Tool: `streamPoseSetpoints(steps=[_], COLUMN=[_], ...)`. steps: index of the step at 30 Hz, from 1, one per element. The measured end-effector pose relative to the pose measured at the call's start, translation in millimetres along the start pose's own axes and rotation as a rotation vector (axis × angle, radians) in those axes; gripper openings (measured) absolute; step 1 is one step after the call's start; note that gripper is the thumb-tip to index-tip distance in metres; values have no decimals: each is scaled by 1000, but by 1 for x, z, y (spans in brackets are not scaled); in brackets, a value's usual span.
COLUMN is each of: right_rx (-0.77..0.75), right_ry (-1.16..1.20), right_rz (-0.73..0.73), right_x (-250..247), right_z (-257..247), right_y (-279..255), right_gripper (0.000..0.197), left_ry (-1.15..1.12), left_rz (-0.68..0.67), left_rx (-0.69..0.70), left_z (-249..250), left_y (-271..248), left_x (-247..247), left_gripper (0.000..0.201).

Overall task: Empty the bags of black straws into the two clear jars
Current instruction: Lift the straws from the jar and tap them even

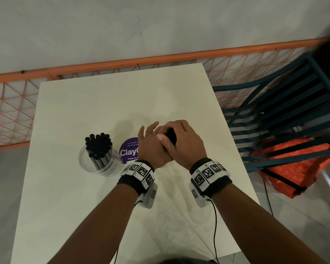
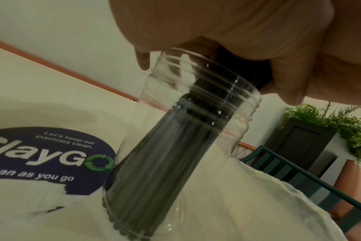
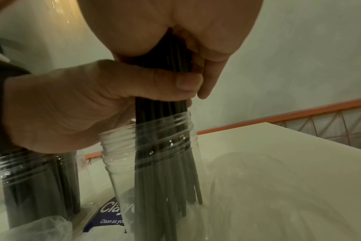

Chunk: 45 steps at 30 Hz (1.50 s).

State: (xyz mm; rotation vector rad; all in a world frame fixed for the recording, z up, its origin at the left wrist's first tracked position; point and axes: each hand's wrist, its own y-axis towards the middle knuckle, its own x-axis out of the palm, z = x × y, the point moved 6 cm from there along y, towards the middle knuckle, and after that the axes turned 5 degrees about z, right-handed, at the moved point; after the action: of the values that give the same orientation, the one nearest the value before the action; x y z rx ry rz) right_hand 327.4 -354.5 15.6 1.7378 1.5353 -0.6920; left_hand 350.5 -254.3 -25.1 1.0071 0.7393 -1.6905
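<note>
- Centrally, both hands meet over the second jar point(image 3: 155, 163), which stands on the white tabletop point(image 1: 103, 103) and is hidden from the head view by the hands.
- Right hand point(image 1: 181, 141): its grip is curled round the top of a bundle of black straws point(image 3: 171, 171), whose lower ends stand inside that jar.
- Left hand point(image 1: 152, 147): its thumb point(image 3: 155, 78) presses across the bundle just above the jar's threaded mouth; in the head view its fingers point(image 1: 151, 126) stretch out straight, so the grip reads as spread rather than wrapped.
- First jar point(image 1: 99, 159) stands to the left, near the hands but apart, already full of upright straws point(image 1: 98, 143).
- Purple round sticker point(image 1: 129, 151) lies on the tabletop between the two jars, partly covered by the left hand.
- Crumpled clear plastic point(image 3: 41, 226) lies at the first jar's foot (whether it is a bag cannot be told).
- Around: an orange mesh rail point(image 1: 227, 67) behind the tabletop, a blue slatted chair point(image 1: 286, 103) to the right, an orange bag point(image 1: 297, 164) under it.
</note>
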Motion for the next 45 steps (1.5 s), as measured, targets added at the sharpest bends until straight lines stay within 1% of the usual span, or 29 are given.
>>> streamPoseSetpoints(steps=[3, 5, 7, 12, 16, 21, 24, 27, 29, 33, 35, 37, 38, 40, 42, 44, 45], right_rx=[-17, -21, -30, -42, -32, -39, -32, -17, -14, -5, 2, 43, 81, 180, 282, 369, 415], right_ry=[-30, -62, -107, -146, -125, -129, -115, -90, -74, -29, 8, 59, 82, 125, 165, 152, 114], right_rz=[-7, -1, 0, -8, -5, -9, -4, 20, 43, 92, 137, 172, 195, 244, 265, 243, 205], right_x=[0, -1, -3, -3, -5, -4, -5, -9, -13, -25, -35, -44, -48, -56, -60, -60, -58], right_z=[-1, -2, -2, -1, -1, 1, 2, -1, -3, -4, -1, 9, 17, 37, 59, 82, 94], right_y=[-1, -2, -2, -1, -1, -2, -1, -3, -3, -4, -5, -6, -7, -12, -18, -26, -32], right_gripper=[55, 65, 71, 71, 75, 74, 77, 81, 81, 80, 77, 72, 68, 62, 60, 60, 60], left_ry=[-57, -51, -50, -40, -53, -33, 6, -14, -39, -33, -11, -17, -32, -52, -67, -90, -102], left_rz=[30, 42, 48, 27, 60, 59, 61, 114, 148, 167, 169, 93, 55, 30, 30, 30, 30], left_rx=[-28, -24, -25, -33, -19, 21, 43, 64, 79, 117, 123, 71, 42, 14, 4, -19, -33], left_z=[-2, -1, 0, -2, 1, 1, -1, -1, 0, 2, 2, 0, -2, -3, -2, -4, -5], left_y=[-1, -1, -1, -1, -1, -2, -2, -2, -2, -3, -3, -3, -2, -3, -5, -5, -7], left_x=[-3, -4, -5, -1, -5, -5, -2, -3, -6, -6, -5, -3, -2, -3, -5, -6, -8], left_gripper=[68, 64, 60, 66, 64, 67, 69, 69, 75, 85, 98, 118, 125, 128, 128, 132, 135])
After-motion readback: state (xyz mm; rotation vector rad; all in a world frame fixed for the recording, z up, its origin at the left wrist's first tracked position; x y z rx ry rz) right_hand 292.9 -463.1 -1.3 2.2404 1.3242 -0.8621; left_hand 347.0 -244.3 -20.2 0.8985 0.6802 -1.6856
